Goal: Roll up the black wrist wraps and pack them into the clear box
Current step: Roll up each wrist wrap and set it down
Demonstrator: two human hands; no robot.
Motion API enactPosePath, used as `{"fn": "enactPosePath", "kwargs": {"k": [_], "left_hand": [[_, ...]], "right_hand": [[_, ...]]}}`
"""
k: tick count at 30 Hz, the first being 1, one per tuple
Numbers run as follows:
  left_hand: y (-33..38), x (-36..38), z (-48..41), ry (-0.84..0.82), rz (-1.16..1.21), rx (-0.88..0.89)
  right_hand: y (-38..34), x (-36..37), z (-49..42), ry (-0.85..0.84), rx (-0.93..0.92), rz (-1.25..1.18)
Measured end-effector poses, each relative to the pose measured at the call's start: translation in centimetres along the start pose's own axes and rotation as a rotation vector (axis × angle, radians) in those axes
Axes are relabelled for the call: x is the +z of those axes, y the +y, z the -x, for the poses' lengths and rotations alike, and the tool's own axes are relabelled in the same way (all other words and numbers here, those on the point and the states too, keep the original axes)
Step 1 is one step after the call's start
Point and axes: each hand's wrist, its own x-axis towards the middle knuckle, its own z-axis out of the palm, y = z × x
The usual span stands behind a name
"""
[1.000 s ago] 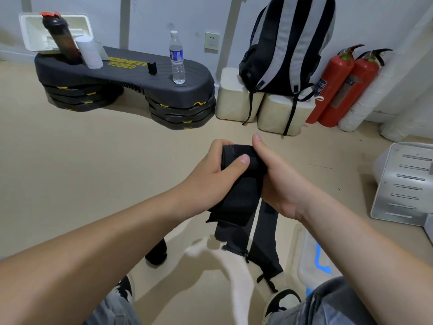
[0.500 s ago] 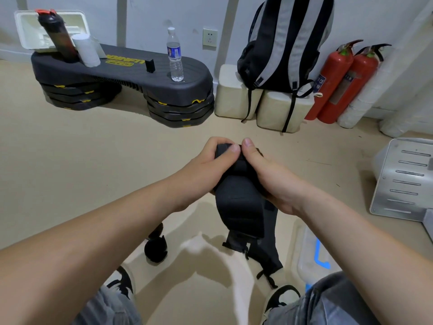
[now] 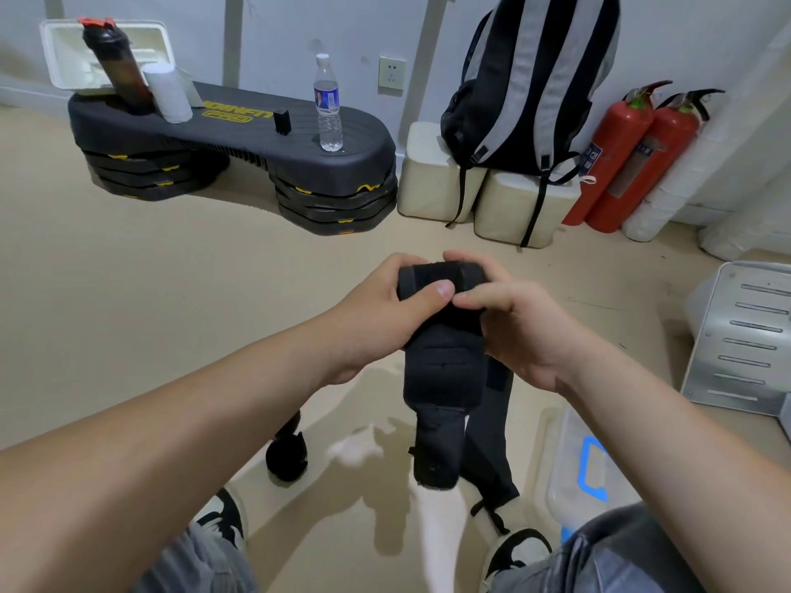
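Head view: the left hand (image 3: 376,310) and right hand (image 3: 513,327) meet in front of the body, fingers curled over and thumbs pressed on the rolled top of a black fabric wrist wrap (image 3: 443,378). Its unrolled part hangs straight down between the knees, with a narrower black strap (image 3: 492,442) dangling just behind it. On the beige floor (image 3: 128,293) near the left black-and-white shoe (image 3: 227,515) lies a small black bundle (image 3: 286,457); I cannot tell what it is. A clear plastic box (image 3: 556,442) with a blue mark lies beside the right knee, and a silver slotted metal panel (image 3: 744,336) stands at the floor's right edge. Along the white wall at the far edge, a black step platform (image 3: 257,134) with yellow lettering carries a clear water bottle (image 3: 328,109) at its right end and a dark red-capped shaker bottle (image 3: 115,66) beside a white cylinder (image 3: 167,96) at its left end. Right of it, a grey-and-black striped backpack (image 3: 530,79) stands on two cream blocks (image 3: 441,181), next to two red fire extinguishers (image 3: 616,156).
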Motion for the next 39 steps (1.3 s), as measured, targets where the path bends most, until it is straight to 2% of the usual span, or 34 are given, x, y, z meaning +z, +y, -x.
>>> {"fn": "enactPosePath", "kwargs": {"k": [5, 8, 10, 14, 16, 20, 25, 30, 36, 39], "left_hand": [[-0.8, -0.6, 0.2, -0.075, -0.369, 0.283], [-1.3, -0.3, 0.4, -0.074, -0.439, 0.318], [-1.2, 0.0, 0.5, -0.077, -0.317, 0.232], [0.0, 0.5, 0.3, -0.082, 0.035, -0.127], [0.0, 0.6, 0.1, -0.084, 0.159, -0.197], [-0.4, 0.9, 0.0, -0.101, 0.183, -0.157], [-0.4, 0.5, -0.2, -0.019, 0.086, -0.038], [-0.6, 0.0, -0.1, -0.037, 0.039, 0.036], [-1.3, 1.1, 0.1, -0.069, 0.172, -0.196], [-1.6, 1.1, 0.1, -0.128, 0.188, -0.268]], "right_hand": [[0.0, 0.4, 0.0, -0.042, 0.147, 0.135], [0.1, 0.0, -0.2, -0.042, 0.158, 0.216], [0.2, -0.1, -0.3, -0.025, 0.139, 0.218], [0.5, 0.1, -0.4, 0.085, 0.049, 0.081], [0.4, 0.3, -0.2, 0.120, -0.001, -0.013], [-0.4, 0.4, 0.3, 0.170, 0.000, -0.102], [-0.4, 0.2, 0.1, 0.016, 0.093, 0.086], [-0.3, -0.1, -0.1, 0.040, 0.095, 0.078], [0.4, -0.6, -0.6, 0.110, 0.023, -0.091], [0.3, -0.6, -0.5, 0.126, -0.012, -0.080]]}}
